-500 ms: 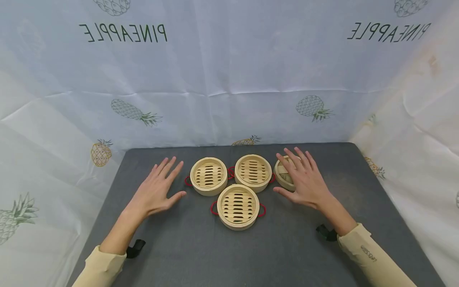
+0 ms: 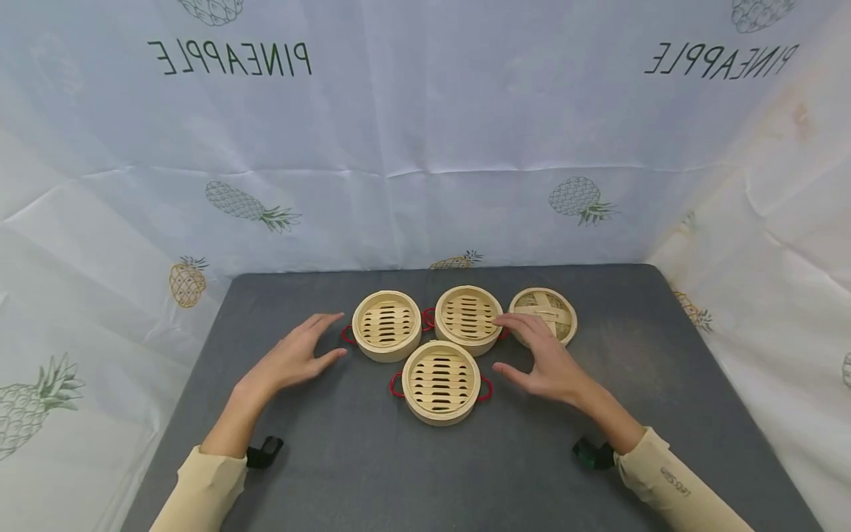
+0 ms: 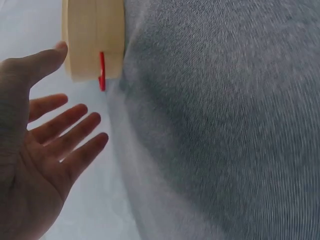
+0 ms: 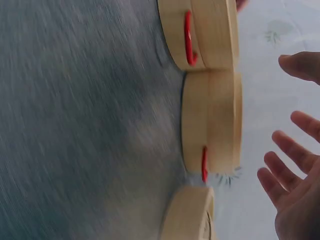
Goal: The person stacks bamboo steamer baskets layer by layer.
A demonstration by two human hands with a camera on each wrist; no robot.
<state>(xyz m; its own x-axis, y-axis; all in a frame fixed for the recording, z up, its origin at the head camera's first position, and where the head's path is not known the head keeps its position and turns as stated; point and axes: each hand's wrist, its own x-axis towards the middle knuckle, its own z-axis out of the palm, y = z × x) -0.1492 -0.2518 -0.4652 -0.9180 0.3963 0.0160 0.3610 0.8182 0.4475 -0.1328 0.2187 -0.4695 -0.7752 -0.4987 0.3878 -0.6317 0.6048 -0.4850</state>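
Observation:
Three round bamboo steamer baskets with slatted bases and red side handles sit close together: a left basket, a back middle basket and a front basket. A woven bamboo lid lies to the right of the back middle one. Left of the left basket hovers my left hand, relaxed, thumb and fingers apart and holding nothing. My right hand is by the back middle basket, fingers spread from the thumb; it overlaps the lid's near edge in the head view. Its palm is bare in the right wrist view.
The baskets stand on a dark grey table. Behind and beside it hangs a pale curtain printed with pineapples. Black wrist straps show below both forearms.
My right hand has moved left and down, off the lid, toward the back middle basket. My left hand has turned, its fingers now bending toward the left basket. The baskets have stayed put.

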